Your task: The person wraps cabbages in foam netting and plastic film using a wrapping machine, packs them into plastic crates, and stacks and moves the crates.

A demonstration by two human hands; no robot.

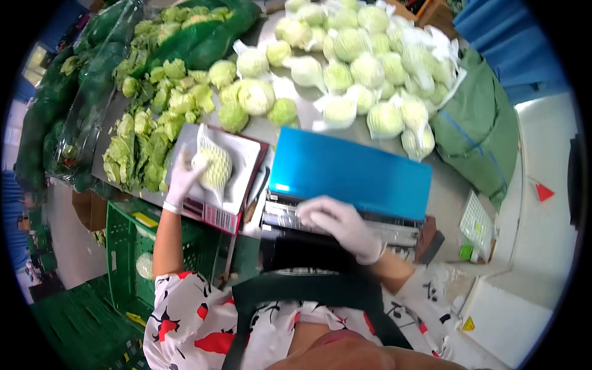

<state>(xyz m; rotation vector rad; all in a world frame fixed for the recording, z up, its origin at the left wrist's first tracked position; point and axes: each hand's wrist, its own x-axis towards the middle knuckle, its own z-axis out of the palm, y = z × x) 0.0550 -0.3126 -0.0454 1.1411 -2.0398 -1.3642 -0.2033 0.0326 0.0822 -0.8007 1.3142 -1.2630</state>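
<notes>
A pale green cabbage (pixel 216 166) in a white foam net lies on the metal tray of a scale (pixel 245 154). My left hand (pixel 184 180), in a whitish glove, is at the cabbage's left side. Its fingers point up and apart, and the thumb side touches the net. My right hand (pixel 342 225), also gloved, hovers over the front of a machine with a blue lid (pixel 351 172). Its fingers are loosely bent and reach left, with nothing visible in them. The palm side of this hand is hidden.
Behind the machine lie many net-wrapped cabbages (pixel 351 46) and several bare ones (pixel 256 97). Loose leaves (pixel 145 139) cover the left side of the table. A green crate (pixel 120 259) stands at lower left, a green sack (pixel 478 126) at right.
</notes>
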